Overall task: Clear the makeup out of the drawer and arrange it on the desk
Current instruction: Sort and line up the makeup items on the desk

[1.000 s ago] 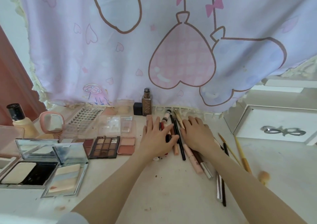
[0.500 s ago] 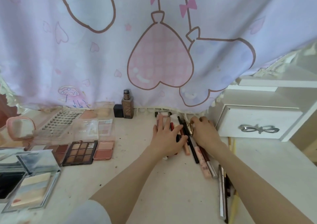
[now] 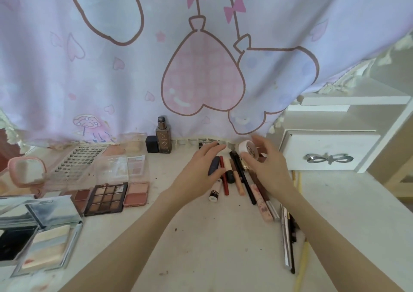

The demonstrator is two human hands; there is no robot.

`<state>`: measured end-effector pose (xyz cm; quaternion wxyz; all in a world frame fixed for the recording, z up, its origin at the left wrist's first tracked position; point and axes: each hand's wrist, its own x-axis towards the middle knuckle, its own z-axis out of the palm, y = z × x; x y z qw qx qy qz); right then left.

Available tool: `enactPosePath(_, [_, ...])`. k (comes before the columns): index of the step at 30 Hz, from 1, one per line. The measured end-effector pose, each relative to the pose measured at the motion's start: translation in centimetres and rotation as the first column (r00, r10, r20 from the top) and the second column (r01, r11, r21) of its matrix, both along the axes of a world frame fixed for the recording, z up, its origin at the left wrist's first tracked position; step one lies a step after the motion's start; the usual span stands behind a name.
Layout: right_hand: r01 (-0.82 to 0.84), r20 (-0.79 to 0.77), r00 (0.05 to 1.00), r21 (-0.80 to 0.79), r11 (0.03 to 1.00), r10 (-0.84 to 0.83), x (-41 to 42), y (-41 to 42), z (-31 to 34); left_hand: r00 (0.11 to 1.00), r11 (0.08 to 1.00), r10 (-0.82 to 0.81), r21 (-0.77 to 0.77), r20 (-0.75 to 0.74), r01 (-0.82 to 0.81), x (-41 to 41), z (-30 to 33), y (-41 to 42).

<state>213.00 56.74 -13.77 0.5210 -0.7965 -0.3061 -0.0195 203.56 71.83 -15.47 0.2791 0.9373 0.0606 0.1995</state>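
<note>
A large pale lilac curtain (image 3: 201, 57), printed with pink heart balloons and bows, hangs down to the back edge of a white desk (image 3: 201, 247) seen from above. At the right stands a white drawer unit (image 3: 330, 151) with a silver bow-shaped handle (image 3: 328, 158); its drawer front looks closed.

Makeup covers the desk. To the left lie open mirrored powder compacts (image 3: 44, 244), a brown eyeshadow palette (image 3: 107, 195), a pink blush palette (image 3: 136, 191), a tray of false lashes (image 3: 82, 160) and a small pink mirror (image 3: 26, 171). A brown foundation bottle (image 3: 163, 138) stands upright against the curtain. In the middle, a row of pencils and lipstick tubes (image 3: 234, 180) lies side by side, pointing away from the viewer, with more pencils (image 3: 288, 236) lower right.

Two bare forearms reach in from below. The left hand (image 3: 201, 173) rests over the left end of the row, fingers relaxed and slightly curled, thumb touching a dark tube. The right hand (image 3: 268, 171) holds a small round white jar (image 3: 248, 152) lightly between thumb and fingertips, just above the far end of the row.

The emptying seems largely done; this looks like the arranging step. The jar probably needs a free spot near the back, set down gently so the lined-up pencils do not roll.
</note>
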Motion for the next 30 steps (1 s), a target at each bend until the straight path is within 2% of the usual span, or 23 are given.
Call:
enactPosePath(2, [-0.066, -0.219, 0.972, 0.108, 0.992, 0.089, -1.7, 0.0, 0.9, 0.997, 1.0, -0.027, 0.001, 0.068, 0.027, -0.8, 0.5, -0.6])
enactPosePath(4, [-0.157, -0.338, 0.916, 0.192, 0.969, 0.216, -3.4, 0.1, 1.1, 0.99, 0.999, -0.031, -0.036, 0.134, 0.036, -1.6, 0.7, -1.2])
enactPosePath(7, [-0.206, -0.381, 0.876, 0.261, 0.943, 0.297, -5.3, 0.4, 0.7, 0.981, 0.996, -0.018, -0.084, 0.194, 0.035, -2.6, 0.4, -1.5])
enactPosePath(9, [-0.209, -0.401, 0.865, 0.255, 0.944, 0.3, -5.7, 0.2, 0.5, 0.986, 0.995, 0.002, -0.097, 0.168, 0.015, -3.4, 0.0, -1.5])
enactPosePath(11, [-0.187, -0.312, 0.926, 0.108, 0.976, 0.212, -5.3, -0.6, -0.1, 0.991, 0.995, 0.021, -0.1, 0.135, -0.007, -4.1, -0.4, -1.4])
enactPosePath(13, [-0.097, -0.07, 0.994, -0.165, 0.982, 0.086, -4.6, -2.5, -1.5, 0.994, 0.992, 0.044, -0.12, 0.097, -0.032, -4.7, -0.9, -1.5])
enactPosePath(15, [-0.009, 0.127, 0.991, -0.288, 0.958, 0.047, -4.6, -5.2, -2.8, 0.997, 0.989, 0.047, -0.142, 0.068, -0.037, -5.0, -1.1, -1.8])
enactPosePath(18, [-0.022, 0.296, 0.946, -0.356, 0.934, 0.135, -5.1, -8.8, -4.4, 0.998, 0.986, 0.021, -0.164, 0.058, -0.012, -5.1, -1.5, -2.6])
enactPosePath(22, [-0.066, 0.311, 0.909, -0.55, 0.833, 0.277, -5.8, -10.7, -6.3, 0.999, 0.982, 0.014, -0.189, 0.051, -0.004, -5.3, -1.3, -3.6])
enactPosePath(26, [0.032, 0.391, 0.891, -0.563, 0.826, 0.233, -4.9, -8.4, -6.8, 0.998, 0.969, 0.042, -0.246, 0.056, -0.027, -5.7, -0.8, -4.1])
enactPosePath(30, [0.14, 0.477, 0.872, -0.455, 0.88, 0.108, -3.5, -5.7, -6.7, 0.995, 0.944, 0.082, -0.326, 0.065, -0.056, -7.3, -0.8, -4.0])
